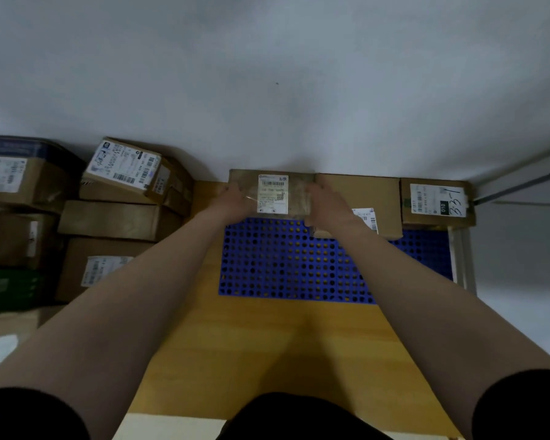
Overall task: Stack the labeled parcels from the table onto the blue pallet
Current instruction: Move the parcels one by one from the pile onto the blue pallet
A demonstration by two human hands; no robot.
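Observation:
A flat brown parcel with a white label (272, 193) lies at the far left corner of the blue perforated pallet (280, 262), against the wall. My left hand (234, 198) grips its left side and my right hand (326, 198) grips its right side. To its right on the pallet sits a larger brown box (372, 201) with a label on its front. Further right stands a small box marked "33-1" (437, 201).
Several labeled cardboard parcels (108, 217) are piled at the left, the top one (124, 168) tilted. A green box (10, 289) sits low at the far left. The pallet rests on a wooden surface (267, 350). A white wall (267, 90) rises behind.

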